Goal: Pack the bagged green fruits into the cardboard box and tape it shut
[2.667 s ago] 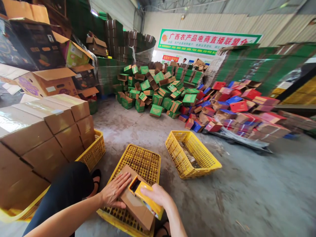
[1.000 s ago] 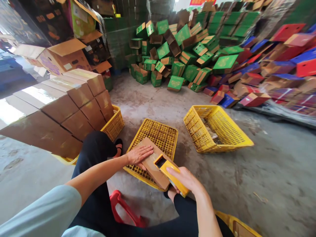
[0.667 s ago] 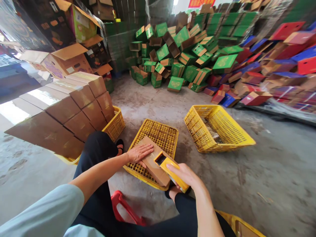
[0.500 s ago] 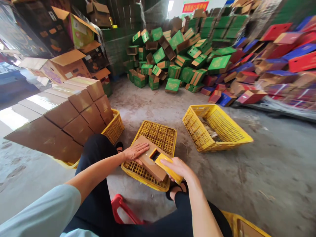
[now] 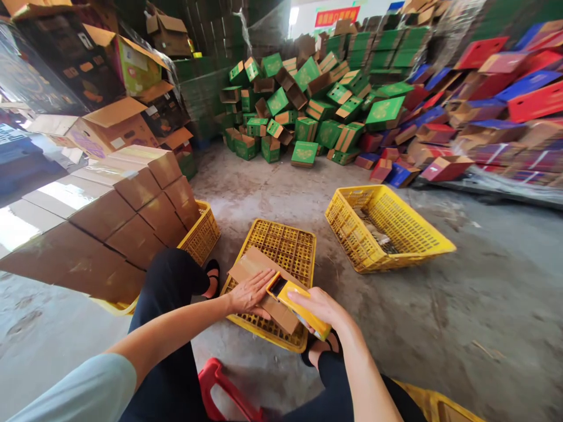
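The cardboard box (image 5: pixel 263 288) lies on the upturned yellow crate (image 5: pixel 284 252), the left hand (image 5: pixel 250 292) flat across it. The right hand (image 5: pixel 317 306) grips the yellow tape dispenser (image 5: pixel 303 305) over its right side. Stacked cartons (image 5: pixel 94 214) fill a crate at left.

Daylight glares white on the taped cartons (image 5: pixel 65 196) at left, while the frame's edges stretch and blur.
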